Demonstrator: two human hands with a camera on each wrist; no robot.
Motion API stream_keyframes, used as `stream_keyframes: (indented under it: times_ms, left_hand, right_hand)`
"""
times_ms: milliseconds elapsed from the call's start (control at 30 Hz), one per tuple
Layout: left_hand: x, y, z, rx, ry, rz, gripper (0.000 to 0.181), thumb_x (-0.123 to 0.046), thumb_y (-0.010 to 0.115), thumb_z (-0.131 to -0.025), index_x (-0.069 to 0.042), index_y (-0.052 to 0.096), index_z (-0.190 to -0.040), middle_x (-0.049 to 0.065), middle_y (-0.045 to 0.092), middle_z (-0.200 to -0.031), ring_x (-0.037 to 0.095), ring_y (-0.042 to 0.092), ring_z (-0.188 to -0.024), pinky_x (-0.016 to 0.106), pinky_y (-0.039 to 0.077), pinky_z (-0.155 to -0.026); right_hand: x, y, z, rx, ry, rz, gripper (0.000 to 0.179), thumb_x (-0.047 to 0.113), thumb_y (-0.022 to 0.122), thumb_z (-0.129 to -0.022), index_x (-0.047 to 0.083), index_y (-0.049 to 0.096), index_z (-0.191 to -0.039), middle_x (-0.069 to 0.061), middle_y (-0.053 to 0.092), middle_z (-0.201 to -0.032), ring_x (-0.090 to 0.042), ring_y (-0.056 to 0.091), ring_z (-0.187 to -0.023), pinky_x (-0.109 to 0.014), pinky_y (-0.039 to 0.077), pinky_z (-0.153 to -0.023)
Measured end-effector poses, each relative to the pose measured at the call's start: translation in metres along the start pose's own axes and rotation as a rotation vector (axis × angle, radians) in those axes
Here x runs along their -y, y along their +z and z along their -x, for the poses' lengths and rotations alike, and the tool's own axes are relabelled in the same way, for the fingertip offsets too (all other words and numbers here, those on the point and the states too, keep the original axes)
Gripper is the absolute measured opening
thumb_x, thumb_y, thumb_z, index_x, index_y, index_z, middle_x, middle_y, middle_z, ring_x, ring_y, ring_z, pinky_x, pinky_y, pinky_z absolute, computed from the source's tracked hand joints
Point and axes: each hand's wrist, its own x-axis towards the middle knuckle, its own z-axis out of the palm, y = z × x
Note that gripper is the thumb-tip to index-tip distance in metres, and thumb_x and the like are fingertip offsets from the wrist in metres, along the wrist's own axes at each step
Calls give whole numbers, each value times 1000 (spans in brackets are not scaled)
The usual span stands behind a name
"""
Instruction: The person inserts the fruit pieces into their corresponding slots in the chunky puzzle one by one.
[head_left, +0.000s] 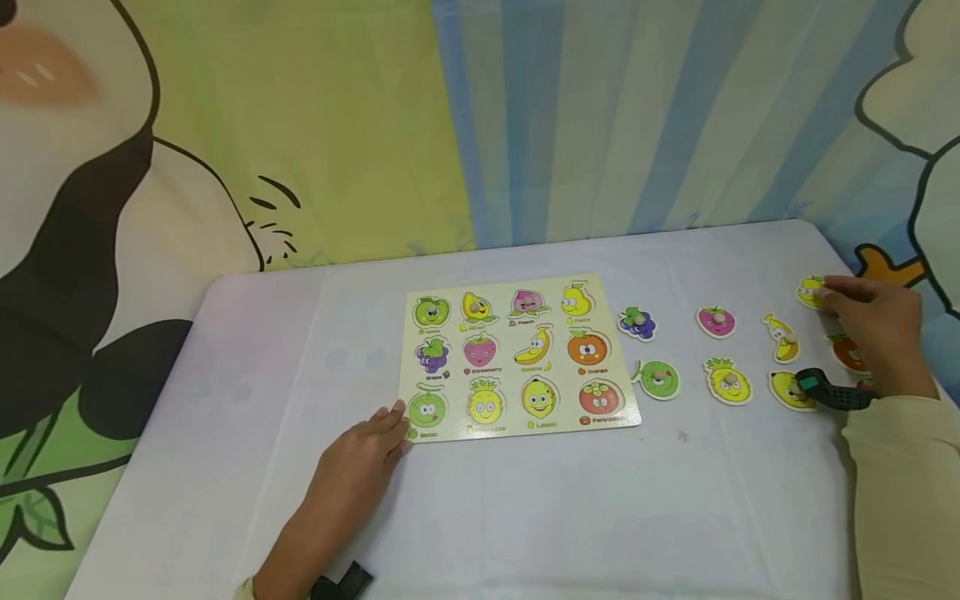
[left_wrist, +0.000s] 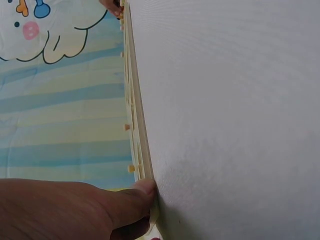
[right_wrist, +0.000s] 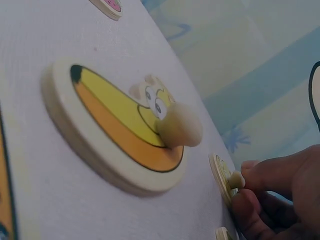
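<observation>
The wooden puzzle board (head_left: 498, 332), with fruit pictures, lies on the white table. My left hand (head_left: 360, 467) holds its near left corner; the left wrist view shows the thumb (left_wrist: 142, 192) against the board's edge. At the far right, my right hand (head_left: 877, 325) pinches the knob of a yellow fruit piece (head_left: 809, 292); in the right wrist view, thumb and finger meet at that knob (right_wrist: 237, 180). Nearer that wrist lie a banana piece (head_left: 782, 338), a yellow dark-tipped piece (right_wrist: 117, 125) and a red fruit piece (head_left: 847, 353), partly hidden by the hand.
Between the board and my right hand lie a grape piece (head_left: 637, 323), a melon piece (head_left: 658, 379), a strawberry piece (head_left: 716, 322) and a pineapple piece (head_left: 727, 382), each apart from the others. A printed cloth (head_left: 585, 117) hangs behind the table (head_left: 562, 508).
</observation>
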Motion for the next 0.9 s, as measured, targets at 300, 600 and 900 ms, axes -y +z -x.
stream_keyframes:
  times_ms: [300, 600, 900]
  left_hand:
    - [0, 0, 0, 2, 8, -2, 41, -3, 84, -74, 3, 71, -113, 15, 62, -127, 33, 61, -113, 44, 53, -91]
    - [1, 2, -1, 2, 6, -4, 42, -3, 84, -74, 3, 71, -113, 14, 62, -127, 33, 61, -114, 44, 53, -90]
    - [1, 1, 0, 6, 3, -7, 42, -4, 83, -75, 3, 70, -114, 15, 61, -127, 33, 61, -114, 44, 53, -91]
  right_hand:
    - [4, 1, -1, 13, -24, 33, 58, 40, 53, -98, 3, 48, -142, -23, 45, -143, -20, 53, -97, -12, 46, -60]
    - [15, 1, 4, -2, 2, 33, 51, 30, 53, -99, -2, 50, -139, -24, 48, -140, -6, 48, -82, -7, 38, -46]
    - [13, 3, 0, 9, -9, 80, 48, 27, 51, -101, -4, 52, -137, -27, 46, -140, -34, 51, -105, -11, 41, -50]
